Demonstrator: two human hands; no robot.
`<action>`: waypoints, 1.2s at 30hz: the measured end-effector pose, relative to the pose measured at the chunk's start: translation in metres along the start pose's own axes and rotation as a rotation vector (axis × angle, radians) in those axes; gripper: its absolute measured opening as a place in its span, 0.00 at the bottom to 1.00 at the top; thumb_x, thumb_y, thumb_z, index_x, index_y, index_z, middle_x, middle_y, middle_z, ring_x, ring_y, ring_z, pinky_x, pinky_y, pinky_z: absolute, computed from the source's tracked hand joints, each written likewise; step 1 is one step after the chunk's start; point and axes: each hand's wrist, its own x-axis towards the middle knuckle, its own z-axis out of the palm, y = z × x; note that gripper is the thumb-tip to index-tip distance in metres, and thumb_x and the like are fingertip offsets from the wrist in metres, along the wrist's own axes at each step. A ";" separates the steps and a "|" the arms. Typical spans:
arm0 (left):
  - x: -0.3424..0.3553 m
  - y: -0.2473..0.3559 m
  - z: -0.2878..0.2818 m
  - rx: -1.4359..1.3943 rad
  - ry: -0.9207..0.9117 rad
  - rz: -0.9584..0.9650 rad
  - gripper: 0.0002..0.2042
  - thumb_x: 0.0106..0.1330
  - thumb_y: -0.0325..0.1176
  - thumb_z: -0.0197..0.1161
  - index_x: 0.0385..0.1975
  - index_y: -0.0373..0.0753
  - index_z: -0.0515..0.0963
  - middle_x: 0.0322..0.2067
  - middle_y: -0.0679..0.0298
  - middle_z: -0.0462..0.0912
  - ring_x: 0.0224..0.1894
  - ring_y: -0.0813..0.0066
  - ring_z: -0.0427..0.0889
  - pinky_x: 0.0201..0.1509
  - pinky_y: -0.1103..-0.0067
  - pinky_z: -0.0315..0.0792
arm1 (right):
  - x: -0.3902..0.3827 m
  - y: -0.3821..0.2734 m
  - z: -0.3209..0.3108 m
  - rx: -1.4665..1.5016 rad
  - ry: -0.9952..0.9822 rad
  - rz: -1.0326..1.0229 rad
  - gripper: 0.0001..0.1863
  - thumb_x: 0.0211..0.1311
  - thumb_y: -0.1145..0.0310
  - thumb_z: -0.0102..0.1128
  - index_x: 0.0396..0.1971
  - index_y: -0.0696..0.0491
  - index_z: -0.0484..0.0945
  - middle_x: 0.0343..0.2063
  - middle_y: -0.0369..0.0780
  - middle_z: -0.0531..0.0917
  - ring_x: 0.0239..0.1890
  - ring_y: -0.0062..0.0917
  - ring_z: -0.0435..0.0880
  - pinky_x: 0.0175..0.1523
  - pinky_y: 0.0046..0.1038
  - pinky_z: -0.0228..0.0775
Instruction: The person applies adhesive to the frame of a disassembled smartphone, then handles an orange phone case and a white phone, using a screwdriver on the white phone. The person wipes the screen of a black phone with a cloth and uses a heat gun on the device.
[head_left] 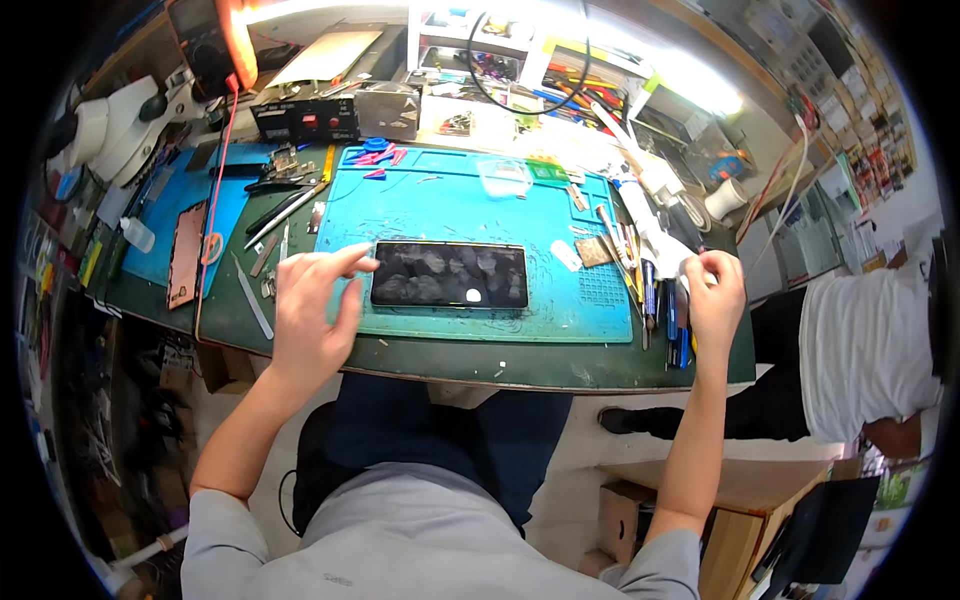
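Observation:
A black phone point(449, 275) lies flat, screen up and smudged, on a blue work mat point(450, 205). My left hand point(312, 305) rests at the phone's left end, fingers apart, index finger and thumb touching its corner. My right hand point(714, 295) is at the right end of the bench, away from the phone, fingers pinched on a small white piece point(697, 268) among the tools there. What that piece is cannot be made out.
Tweezers, picks and a copper-coloured phone part point(187, 255) lie on the left. Screwdrivers and pens point(655, 290) crowd the mat's right edge. A microscope point(105, 125) stands far left, a meter point(212, 45) behind. Another person in a white shirt point(860, 350) sits at the right.

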 end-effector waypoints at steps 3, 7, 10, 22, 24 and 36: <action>-0.024 -0.015 -0.009 0.066 0.066 -0.047 0.21 0.61 0.17 0.63 0.55 0.39 0.78 0.41 0.68 0.87 0.43 0.68 0.80 0.56 0.70 0.66 | -0.002 -0.040 -0.004 0.568 -0.044 0.254 0.05 0.67 0.74 0.58 0.31 0.59 0.76 0.42 0.40 0.88 0.31 0.19 0.83 0.41 0.25 0.77; -0.018 -0.009 0.000 0.057 0.150 -0.054 0.20 0.61 0.18 0.63 0.55 0.39 0.78 0.40 0.67 0.86 0.42 0.66 0.80 0.52 0.70 0.68 | -0.023 -0.134 0.003 0.958 -0.794 0.364 0.03 0.68 0.76 0.57 0.37 0.58 0.79 0.29 0.37 0.82 0.30 0.20 0.86 0.33 0.21 0.79; -0.024 -0.011 -0.003 0.092 0.138 -0.013 0.20 0.62 0.18 0.64 0.55 0.39 0.78 0.40 0.67 0.86 0.40 0.65 0.80 0.50 0.70 0.69 | -0.033 -0.175 0.021 0.802 -0.883 0.111 0.05 0.68 0.78 0.61 0.41 0.58 0.83 0.34 0.40 0.86 0.32 0.23 0.88 0.33 0.22 0.79; -0.021 -0.010 -0.001 0.051 0.080 -0.013 0.21 0.59 0.19 0.66 0.54 0.38 0.79 0.39 0.67 0.85 0.40 0.66 0.81 0.51 0.69 0.70 | -0.032 -0.166 -0.051 0.747 -0.111 0.047 0.15 0.58 0.76 0.65 0.47 0.56 0.82 0.40 0.41 0.84 0.40 0.21 0.82 0.45 0.24 0.74; -0.023 -0.012 0.000 0.058 0.047 0.000 0.21 0.59 0.19 0.65 0.54 0.39 0.79 0.39 0.67 0.86 0.40 0.66 0.81 0.51 0.69 0.70 | 0.017 -0.201 -0.087 0.700 -0.292 -0.032 0.16 0.57 0.76 0.60 0.46 0.57 0.83 0.36 0.42 0.84 0.36 0.21 0.82 0.42 0.24 0.74; -0.019 -0.004 0.002 0.026 0.033 -0.068 0.17 0.61 0.18 0.63 0.51 0.37 0.79 0.39 0.61 0.84 0.43 0.58 0.80 0.54 0.64 0.70 | -0.063 -0.172 0.005 0.221 -0.846 -0.598 0.03 0.52 0.72 0.61 0.27 0.50 0.82 0.25 0.36 0.81 0.28 0.34 0.84 0.31 0.33 0.77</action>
